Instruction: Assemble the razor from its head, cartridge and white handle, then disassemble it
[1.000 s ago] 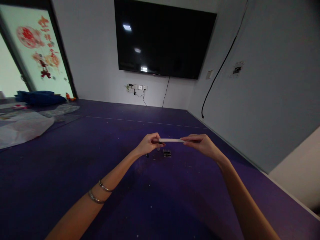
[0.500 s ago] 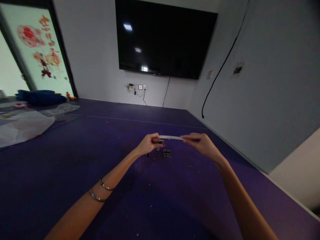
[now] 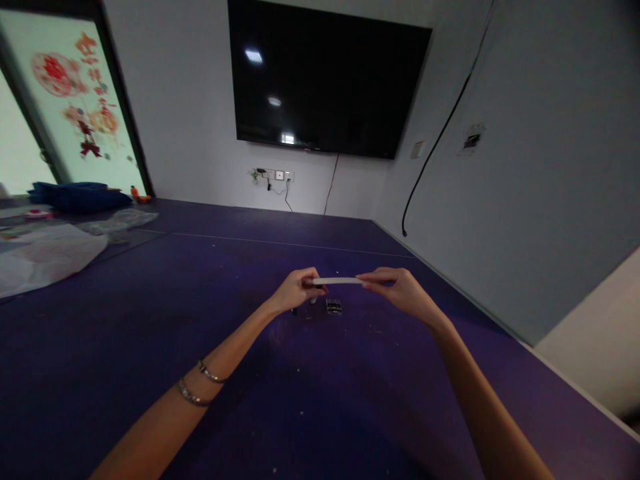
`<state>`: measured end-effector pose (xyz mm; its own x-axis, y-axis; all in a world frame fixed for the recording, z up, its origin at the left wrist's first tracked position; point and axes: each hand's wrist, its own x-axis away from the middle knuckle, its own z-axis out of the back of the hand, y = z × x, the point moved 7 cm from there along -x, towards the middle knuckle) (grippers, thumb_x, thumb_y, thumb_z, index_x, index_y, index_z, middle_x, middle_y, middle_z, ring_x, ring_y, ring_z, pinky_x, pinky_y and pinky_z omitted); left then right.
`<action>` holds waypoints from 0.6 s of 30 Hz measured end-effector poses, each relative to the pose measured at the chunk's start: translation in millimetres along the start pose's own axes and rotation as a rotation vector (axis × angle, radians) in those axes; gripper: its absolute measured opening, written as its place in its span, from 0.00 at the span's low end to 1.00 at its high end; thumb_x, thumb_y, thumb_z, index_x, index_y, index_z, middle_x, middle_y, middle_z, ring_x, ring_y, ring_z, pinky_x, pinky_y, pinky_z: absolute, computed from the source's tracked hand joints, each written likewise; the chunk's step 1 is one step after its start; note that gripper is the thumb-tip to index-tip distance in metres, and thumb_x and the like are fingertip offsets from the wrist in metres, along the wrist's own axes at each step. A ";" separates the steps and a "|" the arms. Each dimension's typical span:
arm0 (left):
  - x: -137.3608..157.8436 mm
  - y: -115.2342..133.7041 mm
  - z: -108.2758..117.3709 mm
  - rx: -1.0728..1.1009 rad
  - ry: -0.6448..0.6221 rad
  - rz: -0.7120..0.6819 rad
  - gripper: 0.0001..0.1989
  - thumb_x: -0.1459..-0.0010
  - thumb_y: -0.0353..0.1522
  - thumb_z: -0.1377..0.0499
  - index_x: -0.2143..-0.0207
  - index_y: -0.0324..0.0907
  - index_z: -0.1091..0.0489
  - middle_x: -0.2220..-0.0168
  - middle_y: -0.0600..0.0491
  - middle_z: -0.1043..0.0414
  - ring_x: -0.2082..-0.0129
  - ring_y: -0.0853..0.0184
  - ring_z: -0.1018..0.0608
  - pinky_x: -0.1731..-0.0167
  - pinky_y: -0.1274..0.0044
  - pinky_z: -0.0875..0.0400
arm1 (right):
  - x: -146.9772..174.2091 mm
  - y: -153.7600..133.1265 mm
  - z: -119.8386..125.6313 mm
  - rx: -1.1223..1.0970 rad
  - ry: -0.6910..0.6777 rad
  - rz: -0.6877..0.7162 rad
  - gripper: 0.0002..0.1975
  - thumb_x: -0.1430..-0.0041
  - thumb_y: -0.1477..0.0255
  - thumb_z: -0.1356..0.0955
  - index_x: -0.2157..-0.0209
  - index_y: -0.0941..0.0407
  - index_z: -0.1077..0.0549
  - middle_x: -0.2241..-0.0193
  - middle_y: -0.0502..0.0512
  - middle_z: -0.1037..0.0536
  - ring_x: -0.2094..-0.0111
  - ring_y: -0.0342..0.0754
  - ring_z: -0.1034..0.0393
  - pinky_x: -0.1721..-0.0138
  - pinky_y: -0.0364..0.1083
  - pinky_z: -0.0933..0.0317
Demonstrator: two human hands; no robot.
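Observation:
A narrow white strip (image 3: 339,281) stretches almost level between my two hands, above the purple surface. My left hand (image 3: 296,290), with two bracelets on the forearm, is closed in a pinch at the strip's left end. Fingers and thumb of my right hand (image 3: 395,287) are pressed together on its right end. A small dark part with metallic detail (image 3: 334,307) lies on the surface just below the strip. Partly hidden by my left hand are a small pale piece (image 3: 313,301) and a small dark piece (image 3: 295,311).
The purple surface (image 3: 240,413) reaches to the wall, where a large black television (image 3: 330,80) hangs over sockets (image 3: 279,175). Clear plastic sheeting (image 3: 55,257) and dark blue cloth (image 3: 77,198) lie at left. A black cable (image 3: 440,140) dangles on the right.
The white strip has turned slightly and its left end now shows in front of my left fingers. The small dark thing seen at my left fingertips is now mostly hidden.

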<state>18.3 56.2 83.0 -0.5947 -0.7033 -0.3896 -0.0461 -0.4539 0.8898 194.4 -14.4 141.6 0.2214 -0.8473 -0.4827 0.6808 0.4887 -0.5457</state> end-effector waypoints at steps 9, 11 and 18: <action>-0.6 1.4 -0.4 -0.017 0.010 0.018 0.08 0.56 0.26 0.38 0.75 0.38 0.35 0.73 0.52 0.26 0.75 0.72 0.27 0.74 0.79 0.35 | -0.5 6.0 -2.2 -0.017 -0.033 -0.029 0.11 0.48 0.69 0.33 0.62 0.52 0.22 0.67 0.55 0.22 0.67 0.48 0.29 0.64 0.46 0.38; -0.5 0.5 -0.7 -0.019 0.008 0.028 0.08 0.56 0.27 0.37 0.75 0.38 0.36 0.73 0.53 0.26 0.76 0.73 0.27 0.74 0.79 0.35 | -0.5 5.7 -3.1 -0.017 -0.048 -0.029 0.11 0.48 0.69 0.33 0.62 0.52 0.22 0.68 0.55 0.21 0.67 0.48 0.29 0.65 0.46 0.38; 0.0 -3.8 0.2 -0.022 0.012 0.026 0.09 0.57 0.27 0.37 0.75 0.38 0.37 0.73 0.53 0.26 0.73 0.71 0.26 0.71 0.79 0.35 | 0.0 6.0 -2.1 0.002 -0.048 -0.023 0.12 0.47 0.67 0.34 0.62 0.53 0.22 0.69 0.55 0.22 0.68 0.47 0.30 0.67 0.45 0.39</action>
<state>18.2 58.0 79.7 -0.5861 -0.7211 -0.3694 -0.0134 -0.4473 0.8943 197.1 -11.1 136.9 0.2383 -0.8675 -0.4366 0.6874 0.4683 -0.5552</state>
